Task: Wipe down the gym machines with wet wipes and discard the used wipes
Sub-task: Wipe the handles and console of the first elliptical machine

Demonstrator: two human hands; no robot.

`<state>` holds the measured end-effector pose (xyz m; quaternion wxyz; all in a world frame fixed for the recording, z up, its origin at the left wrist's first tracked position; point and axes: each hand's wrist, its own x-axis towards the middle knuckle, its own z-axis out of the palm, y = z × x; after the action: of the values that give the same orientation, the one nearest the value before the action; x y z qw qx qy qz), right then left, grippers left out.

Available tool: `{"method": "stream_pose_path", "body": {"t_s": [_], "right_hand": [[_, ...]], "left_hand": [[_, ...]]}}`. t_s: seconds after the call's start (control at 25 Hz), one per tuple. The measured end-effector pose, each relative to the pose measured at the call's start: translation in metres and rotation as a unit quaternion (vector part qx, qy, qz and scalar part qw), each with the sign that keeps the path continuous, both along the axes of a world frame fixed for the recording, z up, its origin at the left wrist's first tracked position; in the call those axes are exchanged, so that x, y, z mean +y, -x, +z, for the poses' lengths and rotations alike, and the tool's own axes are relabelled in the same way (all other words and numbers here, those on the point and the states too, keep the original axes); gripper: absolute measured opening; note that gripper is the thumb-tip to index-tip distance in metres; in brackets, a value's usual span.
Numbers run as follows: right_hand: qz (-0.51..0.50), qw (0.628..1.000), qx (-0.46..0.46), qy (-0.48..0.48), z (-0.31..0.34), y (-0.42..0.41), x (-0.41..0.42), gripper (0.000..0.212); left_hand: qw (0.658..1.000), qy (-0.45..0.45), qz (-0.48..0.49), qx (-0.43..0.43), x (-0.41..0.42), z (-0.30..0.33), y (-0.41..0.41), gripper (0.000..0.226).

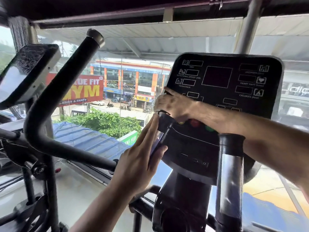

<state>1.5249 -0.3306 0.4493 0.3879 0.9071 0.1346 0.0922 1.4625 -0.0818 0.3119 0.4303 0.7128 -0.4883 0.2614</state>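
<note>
console (224,84) stands right of the curved handlebar (55,101), a second console (25,72) at far left.

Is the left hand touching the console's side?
Touching: the head view shows the left hand flat against the console edge, thumb on its face.

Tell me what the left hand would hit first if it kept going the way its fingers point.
The left hand lies flat along the console's left edge, fingers aimed up and right. Straight on, it would probably meet the right hand just above its fingertips, though depth is unclear.
</note>
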Motion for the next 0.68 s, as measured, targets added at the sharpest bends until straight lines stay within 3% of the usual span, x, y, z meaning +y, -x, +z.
{"method": "stream_pose_path", "body": {"t_s": [0.16,0.28,0.4,0.56,0.68], "right_hand": [[-0.043,0.993,-0.066,-0.084,-0.001,0.004,0.004,0.063],[-0.041,0.997,-0.01,-0.059,-0.027,0.028,0.022,0.091],[-0.063,0.997,-0.052,-0.01,-0.021,0.022,0.012,0.083],[-0.092,0.983,-0.153,-0.031,-0.009,0.008,-0.016,0.084],[-0.026,0.988,-0.151,0.009,-0.033,0.012,-0.025,0.092]], "left_hand": [[1.0,-0.005,0.003,0.001,0.0,0.001,0.0,0.072],[1.0,-0.009,0.004,-0.007,0.0,0.001,0.001,0.073],[1.0,-0.005,0.01,-0.018,-0.002,0.002,0.001,0.075],[0.999,-0.002,0.014,-0.028,-0.002,0.002,0.003,0.074],[0.999,-0.004,0.022,-0.026,-0.003,0.003,0.003,0.073]]}}
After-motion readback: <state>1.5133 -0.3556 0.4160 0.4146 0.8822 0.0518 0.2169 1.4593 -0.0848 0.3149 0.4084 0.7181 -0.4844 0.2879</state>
